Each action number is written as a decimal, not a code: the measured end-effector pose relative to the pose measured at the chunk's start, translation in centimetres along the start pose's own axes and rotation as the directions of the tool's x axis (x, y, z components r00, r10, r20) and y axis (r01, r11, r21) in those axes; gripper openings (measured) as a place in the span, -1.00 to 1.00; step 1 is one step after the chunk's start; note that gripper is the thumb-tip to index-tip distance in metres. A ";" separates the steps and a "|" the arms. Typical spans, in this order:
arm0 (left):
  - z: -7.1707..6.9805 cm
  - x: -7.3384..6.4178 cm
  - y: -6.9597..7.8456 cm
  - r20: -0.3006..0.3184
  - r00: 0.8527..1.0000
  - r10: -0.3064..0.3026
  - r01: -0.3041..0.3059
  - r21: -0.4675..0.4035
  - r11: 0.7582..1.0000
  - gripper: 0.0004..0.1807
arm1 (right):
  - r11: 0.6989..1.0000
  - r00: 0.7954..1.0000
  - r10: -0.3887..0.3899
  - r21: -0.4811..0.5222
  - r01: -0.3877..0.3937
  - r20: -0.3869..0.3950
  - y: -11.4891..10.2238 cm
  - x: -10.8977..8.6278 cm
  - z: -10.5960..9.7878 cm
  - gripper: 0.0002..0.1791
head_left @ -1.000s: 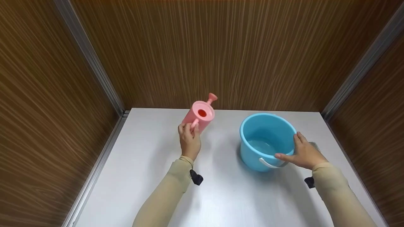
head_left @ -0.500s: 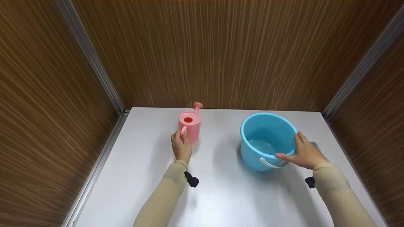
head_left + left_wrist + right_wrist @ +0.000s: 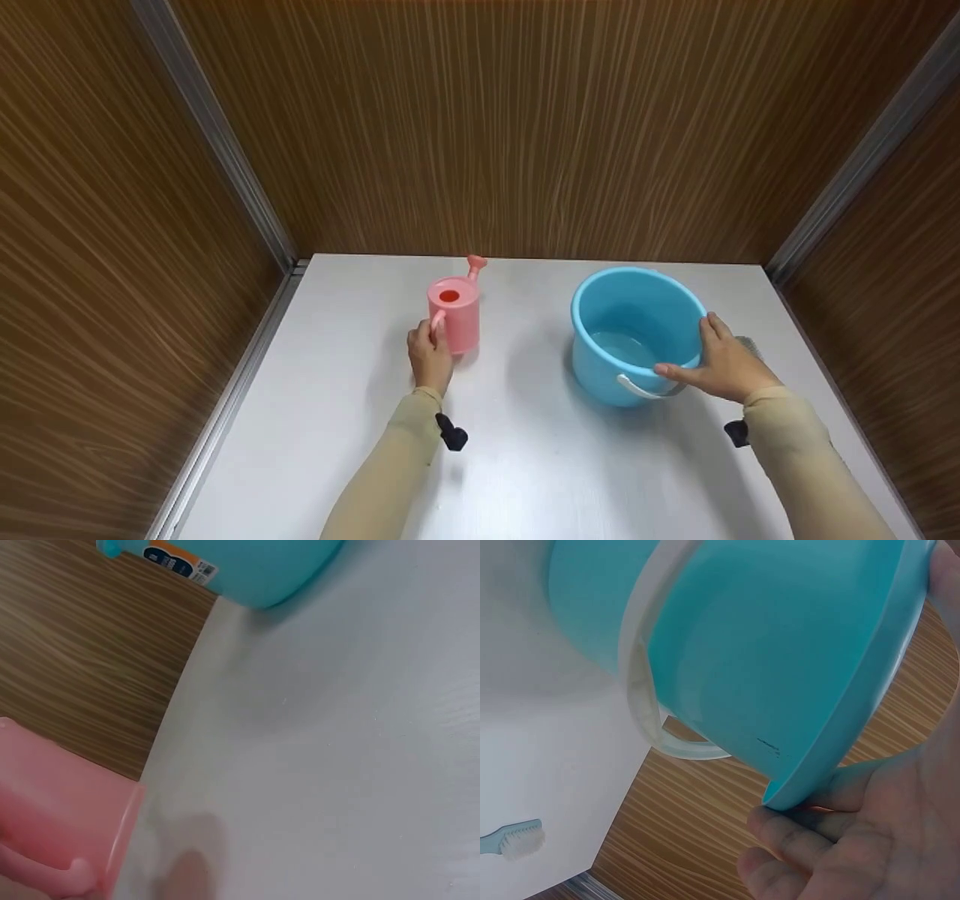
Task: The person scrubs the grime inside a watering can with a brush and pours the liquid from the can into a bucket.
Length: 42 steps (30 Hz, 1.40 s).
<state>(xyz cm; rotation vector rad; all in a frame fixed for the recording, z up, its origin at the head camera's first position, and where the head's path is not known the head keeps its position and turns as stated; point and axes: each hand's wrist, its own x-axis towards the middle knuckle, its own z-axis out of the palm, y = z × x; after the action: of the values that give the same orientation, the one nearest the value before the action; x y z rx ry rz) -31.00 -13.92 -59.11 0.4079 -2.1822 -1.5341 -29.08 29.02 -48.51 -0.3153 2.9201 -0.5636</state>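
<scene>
My left hand [image 3: 430, 358] grips the handle of a pink watering can [image 3: 463, 322]. The can is upright, its sprinkler head pointing to the back; whether its base touches the table I cannot tell. Part of the can's pink body [image 3: 67, 795] shows in the left wrist view. To the right stands a light blue bucket [image 3: 604, 375] with a white handle [image 3: 637, 388] hanging down its near side. My right hand [image 3: 724, 364] holds the bucket's rim, thumb at the near side and fingers along the right, as the right wrist view shows [image 3: 855, 832].
A brush [image 3: 521, 838] with pale bristles lies on the white table [image 3: 517, 465] beyond the bucket, mostly hidden by my right hand in the head view. Wood-grain panels [image 3: 480, 135] close off the back and both sides.
My left hand has brought the watering can down and a little left, from a tilted pose to upright, then slightly nearer me. My right hand and the bucket have stayed in place.
</scene>
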 end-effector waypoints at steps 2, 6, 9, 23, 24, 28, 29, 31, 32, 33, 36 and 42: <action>0.0 0.0 -0.4 -0.001 1.000 0.011 -0.011 0.012 1.000 -0.77 | 1.000 1.000 -0.012 -0.003 0.012 -0.003 0.0 0.1 0.1 0.45; 0.0 0.0 -1.0 0.009 1.000 -0.004 0.004 0.016 1.000 -0.75 | 1.000 1.000 -0.015 -0.003 0.015 -0.003 0.0 0.2 0.1 0.45; 0.1 -0.2 -1.5 0.037 0.999 -0.034 0.034 0.007 0.999 -0.73 | 1.000 1.000 -0.009 -0.002 0.009 -0.001 0.1 0.2 0.1 0.46; 1.3 -0.7 -3.1 0.155 0.988 -0.024 0.028 -0.022 0.999 -0.75 | 1.000 1.000 0.022 0.019 -0.023 0.004 0.3 -0.1 -0.3 0.48; 1.4 -0.7 -3.1 0.162 0.987 -0.016 0.021 -0.023 1.000 -0.75 | 0.999 1.000 0.024 0.021 -0.024 0.001 0.4 -0.1 -0.3 0.48; 1.6 -0.9 -3.3 0.210 0.978 -0.017 0.022 -0.017 1.000 -0.74 | 0.999 1.000 0.021 0.024 -0.020 -0.013 0.6 -0.4 -0.2 0.46; 1.6 -1.0 -3.4 0.223 0.975 -0.024 0.027 -0.013 1.000 -0.74 | 1.000 1.000 0.018 0.023 -0.018 -0.016 0.7 -0.6 -0.2 0.45; 1.6 -1.3 -3.7 0.253 0.967 -0.037 0.037 0.003 0.999 -0.74 | 1.000 1.000 0.011 0.019 -0.011 -0.021 0.8 -0.8 -0.1 0.44; 1.5 -1.5 -3.8 0.266 0.963 -0.042 0.041 0.011 0.999 -0.74 | 1.000 1.000 0.009 0.019 -0.009 -0.023 0.8 -0.9 0.0 0.43; 1.5 -1.6 -3.9 0.276 0.960 -0.042 0.039 0.017 0.999 -0.74 | 1.000 1.000 0.007 0.020 -0.006 -0.026 0.8 -1.0 0.0 0.42; 1.4 -1.7 -4.1 0.303 0.952 -0.041 0.036 0.022 0.999 -0.71 | 1.000 1.000 0.012 0.029 -0.011 -0.027 0.8 -1.2 0.1 0.43; 1.1 -1.5 -4.5 0.308 0.951 0.008 -0.022 0.043 0.999 -0.69 | 0.999 0.999 0.010 0.047 -0.009 -0.031 0.5 -1.2 0.3 0.44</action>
<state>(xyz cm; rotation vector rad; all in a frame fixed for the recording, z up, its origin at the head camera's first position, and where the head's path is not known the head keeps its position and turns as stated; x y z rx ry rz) -30.33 -13.84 -63.97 0.1729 -2.4525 -1.6330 -27.98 29.68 -48.87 -0.2894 2.9313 -0.6403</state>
